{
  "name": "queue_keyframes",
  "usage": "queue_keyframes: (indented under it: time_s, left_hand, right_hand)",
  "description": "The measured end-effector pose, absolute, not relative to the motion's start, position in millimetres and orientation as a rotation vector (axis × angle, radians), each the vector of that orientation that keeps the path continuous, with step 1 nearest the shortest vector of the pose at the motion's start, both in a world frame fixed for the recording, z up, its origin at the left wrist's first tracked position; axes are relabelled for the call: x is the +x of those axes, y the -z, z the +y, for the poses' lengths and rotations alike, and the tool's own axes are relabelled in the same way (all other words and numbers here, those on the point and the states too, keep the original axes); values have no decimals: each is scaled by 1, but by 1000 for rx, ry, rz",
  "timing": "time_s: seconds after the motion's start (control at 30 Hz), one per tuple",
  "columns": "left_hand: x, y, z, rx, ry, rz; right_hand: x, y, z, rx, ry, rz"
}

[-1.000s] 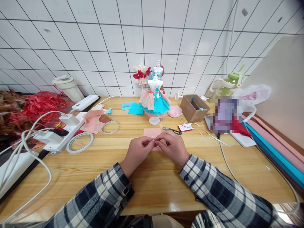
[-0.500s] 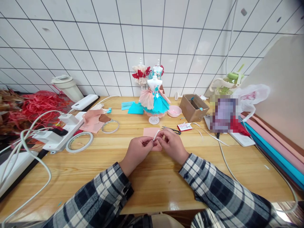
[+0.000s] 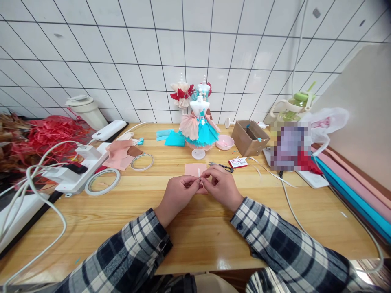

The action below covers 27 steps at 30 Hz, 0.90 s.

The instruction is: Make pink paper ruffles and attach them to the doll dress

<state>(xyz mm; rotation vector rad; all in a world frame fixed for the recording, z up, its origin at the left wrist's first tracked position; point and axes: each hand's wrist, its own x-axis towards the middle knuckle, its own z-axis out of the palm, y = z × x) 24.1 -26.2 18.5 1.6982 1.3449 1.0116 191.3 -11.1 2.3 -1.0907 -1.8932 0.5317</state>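
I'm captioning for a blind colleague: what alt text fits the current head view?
A person's left hand and right hand meet at a thin white strip over a pink sheet on a wooden table. Frilly-dressed miniature mannequins stand behind; scissors and a cardboard box sit to the right.

A small craft workspace
Dressed miniature mannequins (image 3: 200,122) and scissors (image 3: 225,167) share a wooden table (image 3: 201,244); coloured rolls (image 3: 354,198), perhaps paper, lie at the right.

Way left of the fingers (image 3: 193,185) there's a white power strip (image 3: 98,162) with chunky plugs (image 3: 62,176) in it, plus a messy red stringy pile (image 3: 55,132) and a lidded cup (image 3: 88,114) farther back. Off right, past the fingers: cardboard box (image 3: 242,142), green-lidded bottle (image 3: 288,116), crinkly plastic bag (image 3: 332,122).
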Motion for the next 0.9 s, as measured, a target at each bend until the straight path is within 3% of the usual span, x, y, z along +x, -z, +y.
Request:
queue_keyframes:
  time_s: [0.33, 0.57, 0.9]
  left_hand:
    - [22, -16, -23, 1630, -1002, 1299]
    - [15, -21, -22, 1687, -1227, 1150]
    - [17, -11, -16, 681, -1179, 859]
  right_hand:
    - [196, -4, -1, -1163, -979, -1571]
    - [200, 4, 8, -1243, -1190, -1306]
    - [199, 6, 11, -1320, -1227, -1172]
